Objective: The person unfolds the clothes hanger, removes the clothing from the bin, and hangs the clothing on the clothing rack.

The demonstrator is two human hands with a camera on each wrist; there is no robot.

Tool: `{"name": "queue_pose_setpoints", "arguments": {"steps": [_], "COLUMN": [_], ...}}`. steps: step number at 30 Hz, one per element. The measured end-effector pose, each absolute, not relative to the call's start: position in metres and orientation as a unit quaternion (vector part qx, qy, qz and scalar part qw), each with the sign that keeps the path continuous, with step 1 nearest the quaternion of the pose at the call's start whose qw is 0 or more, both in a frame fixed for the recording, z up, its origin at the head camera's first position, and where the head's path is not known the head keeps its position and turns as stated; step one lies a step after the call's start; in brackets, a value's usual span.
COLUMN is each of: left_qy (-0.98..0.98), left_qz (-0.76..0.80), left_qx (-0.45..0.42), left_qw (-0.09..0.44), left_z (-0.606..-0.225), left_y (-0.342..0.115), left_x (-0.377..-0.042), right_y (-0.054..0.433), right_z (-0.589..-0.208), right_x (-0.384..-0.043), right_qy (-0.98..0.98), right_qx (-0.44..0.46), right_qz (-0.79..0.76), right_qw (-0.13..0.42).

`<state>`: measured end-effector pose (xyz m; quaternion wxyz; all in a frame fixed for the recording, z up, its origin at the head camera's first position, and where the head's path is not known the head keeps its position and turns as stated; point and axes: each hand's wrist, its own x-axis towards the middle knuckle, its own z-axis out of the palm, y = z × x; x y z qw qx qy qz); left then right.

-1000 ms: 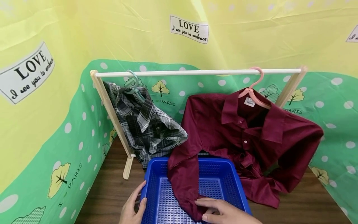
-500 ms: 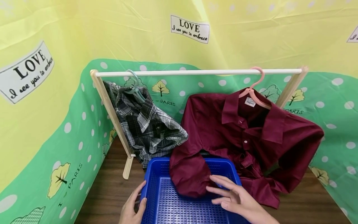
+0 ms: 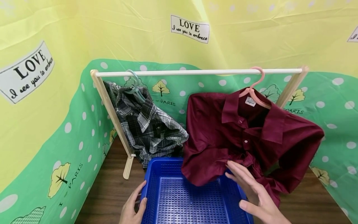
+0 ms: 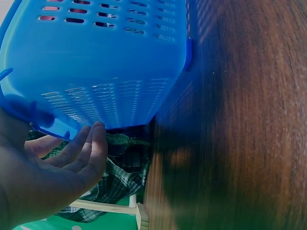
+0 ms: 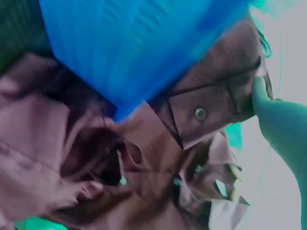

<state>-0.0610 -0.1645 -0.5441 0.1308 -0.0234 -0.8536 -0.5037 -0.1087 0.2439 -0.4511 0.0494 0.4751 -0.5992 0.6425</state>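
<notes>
My left hand (image 3: pixel 132 203) rests against the left side of a blue plastic basket (image 3: pixel 148 189). Seen from the left wrist, that hand's fingertips (image 4: pixel 98 128) touch the basket wall, fairly straight. A maroon button-up shirt (image 3: pixel 212 121) hangs from a pink hanger (image 3: pixel 255 84). Its sleeve (image 3: pixel 201 166) droops over the basket's back right. With fingers extended and thumb apart, my right hand (image 3: pixel 255 193) touches that sleeve's end. A buttoned cuff (image 5: pixel 204 115) shows in the right wrist view, by one finger or thumb at its edge.
A wooden rack with a white rail (image 3: pixel 179 73) stands behind the basket. On its left hangs a grey plaid shirt (image 3: pixel 148 124) from a teal hanger (image 3: pixel 135 84). A dark wood tabletop (image 3: pixel 103 186) lies below, and printed yellow-green fabric (image 3: pixel 67 133) surrounds everything.
My right hand has moved up and to the right, with the maroon sleeve swinging from the basket's middle toward its back right. The left hand and the basket have stayed put.
</notes>
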Motion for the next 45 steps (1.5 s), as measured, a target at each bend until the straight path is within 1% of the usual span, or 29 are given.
{"name": "queue_pose_setpoints", "arguments": {"steps": [2,4,7,9,12,16,18,21,25,26,28,30,33,36,41,43,45], "left_qy": [-0.853,-0.852,-0.852,-0.852,-0.852,-0.852,-0.852,-0.854,-0.855,-0.855,-0.855,-0.853,-0.853,-0.854,-0.854,-0.855,-0.855], "left_qz": [-0.507,-0.509,-0.510,-0.510,-0.512,-0.515,-0.515,-0.513,-0.509,-0.507,-0.504,-0.504,-0.502,-0.502,-0.506,-0.507,-0.507], "left_qx": [-0.022,-0.021,-0.019,-0.017,-0.013,-0.006,-0.004,-0.003,-0.009,-0.012,-0.018,-0.021,-0.026,-0.023,-0.013,-0.010,-0.009], "left_qw": [0.125,0.120,0.116,0.113,0.105,0.092,0.088,0.088,0.103,0.108,0.122,0.130,0.138,0.133,0.121,0.113,0.108], "left_z": [-0.544,-0.543,-0.543,-0.542,-0.541,-0.539,-0.539,-0.538,-0.540,-0.541,-0.543,-0.544,-0.546,-0.545,-0.543,-0.543,-0.543], "left_y": [-0.164,-0.164,-0.164,-0.164,-0.164,-0.164,-0.164,-0.164,-0.164,-0.164,-0.164,-0.164,-0.164,-0.164,-0.165,-0.165,-0.165], "left_x": [-0.061,-0.061,-0.062,-0.062,-0.062,-0.062,-0.062,-0.062,-0.062,-0.062,-0.062,-0.062,-0.062,-0.062,-0.062,-0.062,-0.061], "right_y": [0.244,0.245,0.253,0.261,0.273,0.281,0.283,0.289,0.301,0.302,0.304,0.304,0.301,0.296,0.285,0.282,0.280], "right_z": [-0.445,-0.441,-0.439,-0.439,-0.441,-0.446,-0.452,-0.461,-0.476,-0.478,-0.482,-0.483,-0.482,-0.477,-0.470,-0.468,-0.467], "right_x": [-0.111,-0.112,-0.112,-0.110,-0.104,-0.099,-0.100,-0.106,-0.113,-0.115,-0.115,-0.115,-0.114,-0.114,-0.112,-0.111,-0.110], "right_qy": [-0.585,-0.579,-0.599,-0.648,-0.760,-0.880,-0.911,-0.929,-0.926,-0.925,-0.930,-0.939,-0.955,-0.964,-0.960,-0.958,-0.957], "right_qx": [0.498,0.501,0.480,0.436,0.332,0.205,0.162,0.124,0.094,0.088,0.083,0.079,0.074,0.055,0.023,0.007,-0.006], "right_qz": [0.633,0.632,0.623,0.600,0.526,0.399,0.359,0.346,0.363,0.366,0.353,0.333,0.286,0.249,0.230,0.225,0.220], "right_qw": [0.091,0.115,0.151,0.171,0.186,0.157,0.122,0.051,-0.043,-0.057,-0.059,-0.039,0.028,0.081,0.158,0.180,0.191]}}
